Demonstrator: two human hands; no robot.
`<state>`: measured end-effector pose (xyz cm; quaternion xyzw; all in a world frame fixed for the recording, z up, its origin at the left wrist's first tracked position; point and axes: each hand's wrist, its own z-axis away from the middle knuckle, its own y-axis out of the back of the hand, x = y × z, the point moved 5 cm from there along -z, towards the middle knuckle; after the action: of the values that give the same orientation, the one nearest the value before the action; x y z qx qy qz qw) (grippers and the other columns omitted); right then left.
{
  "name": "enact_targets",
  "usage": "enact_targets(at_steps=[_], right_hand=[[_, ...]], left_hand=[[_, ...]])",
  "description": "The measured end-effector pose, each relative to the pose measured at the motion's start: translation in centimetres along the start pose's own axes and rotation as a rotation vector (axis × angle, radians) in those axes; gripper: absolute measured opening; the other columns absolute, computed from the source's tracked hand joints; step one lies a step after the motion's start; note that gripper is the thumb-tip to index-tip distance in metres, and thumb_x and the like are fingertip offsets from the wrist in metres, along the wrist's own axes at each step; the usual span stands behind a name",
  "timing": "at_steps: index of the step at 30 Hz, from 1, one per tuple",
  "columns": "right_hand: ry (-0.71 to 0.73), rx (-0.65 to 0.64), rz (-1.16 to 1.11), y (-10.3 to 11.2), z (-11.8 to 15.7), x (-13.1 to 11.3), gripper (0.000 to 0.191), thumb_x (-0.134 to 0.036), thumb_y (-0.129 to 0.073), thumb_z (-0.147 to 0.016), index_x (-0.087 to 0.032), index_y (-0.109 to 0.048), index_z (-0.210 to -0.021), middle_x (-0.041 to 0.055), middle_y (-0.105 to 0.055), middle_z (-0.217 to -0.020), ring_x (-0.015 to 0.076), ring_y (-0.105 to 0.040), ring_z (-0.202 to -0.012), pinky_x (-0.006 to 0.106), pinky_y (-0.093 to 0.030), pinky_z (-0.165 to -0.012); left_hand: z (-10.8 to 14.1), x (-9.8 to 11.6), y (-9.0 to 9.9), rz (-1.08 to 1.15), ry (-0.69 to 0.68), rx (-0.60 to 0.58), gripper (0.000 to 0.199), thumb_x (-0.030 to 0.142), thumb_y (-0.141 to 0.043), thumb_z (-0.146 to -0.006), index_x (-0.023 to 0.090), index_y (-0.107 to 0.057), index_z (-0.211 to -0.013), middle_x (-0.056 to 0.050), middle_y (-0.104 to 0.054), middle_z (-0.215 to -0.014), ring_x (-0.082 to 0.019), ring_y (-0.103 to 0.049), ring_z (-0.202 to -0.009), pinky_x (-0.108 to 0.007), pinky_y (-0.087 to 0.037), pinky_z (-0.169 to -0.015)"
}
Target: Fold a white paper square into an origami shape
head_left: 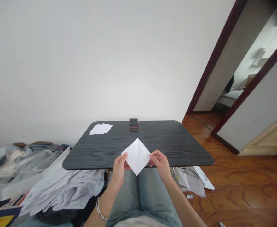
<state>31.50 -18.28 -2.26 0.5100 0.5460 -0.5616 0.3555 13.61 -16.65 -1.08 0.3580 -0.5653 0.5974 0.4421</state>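
Holding paper (136, 156) near table edge (187, 164)

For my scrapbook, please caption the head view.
Left hand and right hand hold a creased white paper square at a dark rectangular table.

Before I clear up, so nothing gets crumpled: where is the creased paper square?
In the head view, the paper square is below centre, side corners held by the left hand and right hand, at the near edge of the table.

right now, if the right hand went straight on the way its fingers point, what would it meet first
Most likely the white paper, whose right corner the right hand pinches; its height above the table is hard to judge.
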Motion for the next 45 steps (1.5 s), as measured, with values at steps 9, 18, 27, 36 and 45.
enact_targets(at_steps=[9, 18, 27, 36, 45], right_hand=[[0.283, -0.145, 0.218, -0.6, 0.6, -1.6, 0.023, -0.023, -0.047, -0.082, -0.023, -0.069, -0.090, 0.0047, -0.060, -0.091, 0.0147, -0.055, -0.072, 0.021, -0.047, -0.051], [0.310, -0.223, 0.255, -1.1, 0.7, -1.7, 0.035, -0.009, -0.049, -0.072, -0.025, -0.069, -0.096, 0.0053, -0.059, -0.095, 0.0159, -0.057, -0.075, 0.023, -0.050, -0.055], [0.350, -0.166, 0.361, -0.1, 0.3, -2.2, 0.018, -0.016, -0.060, -0.071, -0.024, -0.072, -0.083, 0.0053, -0.069, -0.089, 0.0206, -0.063, -0.080, 0.028, -0.050, -0.060], [0.362, -0.187, 0.357, -0.2, 0.4, -2.6, 0.018, -0.016, -0.062, -0.071, -0.025, -0.072, -0.082, 0.0048, -0.070, -0.084, 0.0191, -0.063, -0.074, 0.026, -0.049, -0.057], [0.383, -0.241, 0.382, -0.2, 0.7, -3.1, 0.012, -0.021, -0.064, -0.072, -0.025, -0.073, -0.078, 0.0039, -0.071, -0.076, 0.0192, -0.064, -0.069, 0.027, -0.048, -0.057]], left_hand=[[0.1, -0.8, -0.2, -0.013, -0.055, 0.051, 0.044, 0.051, -0.062, -0.069, 0.010, -0.066, -0.084, -0.006, -0.070, -0.068, -0.019, -0.063, -0.059, -0.023, -0.046, -0.044], [0.2, -0.5, -1.0, -0.034, -0.085, 0.029, 0.047, 0.052, -0.059, -0.071, 0.010, -0.066, -0.090, -0.008, -0.070, -0.074, -0.021, -0.064, -0.065, -0.023, -0.047, -0.047], [0.5, 1.7, -0.9, -0.195, -0.208, -0.233, 0.054, 0.038, -0.060, -0.075, 0.025, -0.048, -0.126, -0.007, -0.064, -0.100, -0.017, -0.060, -0.072, -0.024, -0.051, -0.057], [0.2, 4.0, -0.4, -0.641, -0.401, -0.482, 0.040, 0.025, -0.075, -0.059, 0.024, -0.069, -0.099, -0.008, -0.064, -0.104, -0.023, -0.059, -0.091, -0.032, -0.050, -0.079], [-0.6, 4.1, 0.0, -0.672, -0.503, -0.442, 0.014, 0.024, -0.064, -0.070, 0.026, -0.074, -0.080, -0.007, -0.070, -0.095, -0.023, -0.064, -0.087, -0.031, -0.048, -0.078]])
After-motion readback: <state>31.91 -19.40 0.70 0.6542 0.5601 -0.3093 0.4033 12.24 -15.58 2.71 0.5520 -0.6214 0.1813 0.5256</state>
